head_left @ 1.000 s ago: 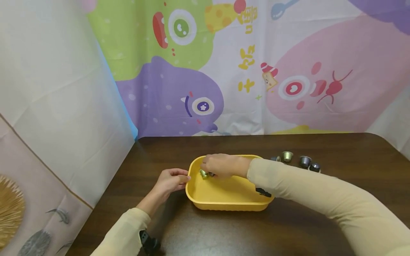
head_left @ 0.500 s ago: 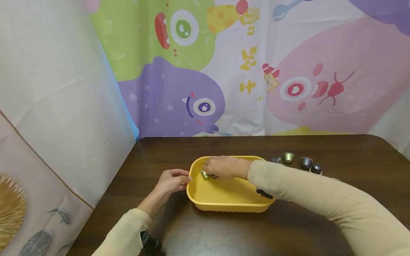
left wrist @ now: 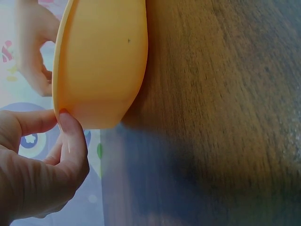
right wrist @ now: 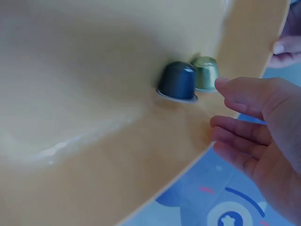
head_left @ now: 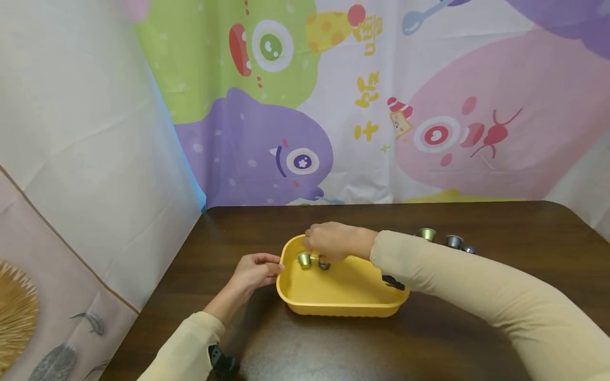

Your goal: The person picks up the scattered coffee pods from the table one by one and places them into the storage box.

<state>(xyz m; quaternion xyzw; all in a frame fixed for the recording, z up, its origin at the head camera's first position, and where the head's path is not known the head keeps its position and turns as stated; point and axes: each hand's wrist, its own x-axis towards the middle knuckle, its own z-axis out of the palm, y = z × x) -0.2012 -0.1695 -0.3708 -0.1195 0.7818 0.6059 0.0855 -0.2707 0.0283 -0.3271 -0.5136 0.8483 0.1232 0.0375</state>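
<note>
At its left end, the yellow tray (head_left: 343,309) has its rim pinched between the thumb and a finger of my left hand (left wrist: 44,165). Two coffee capsules lie inside near that end: a pale green one (head_left: 304,260) and a dark one (right wrist: 177,82) beside it. Over the tray's far left corner is my right hand (head_left: 333,241), its fingers loosely extended with nothing between them. In the right wrist view the thumb overlaps the edge of the green capsule's side, and the fingertips are at the tray's far wall.
Behind the right sleeve (head_left: 457,280), more capsules stand on the dark wooden table (head_left: 248,222): a green one (head_left: 427,234), a grey-blue one (head_left: 454,242) and a dark one (head_left: 469,249), partly covered. A printed cloth (head_left: 362,180) hangs along the table's back edge.
My right hand has let go of the dark capsule and risen slightly toward the tray's far rim, so both capsules show more fully. My left hand stays at the rim.
</note>
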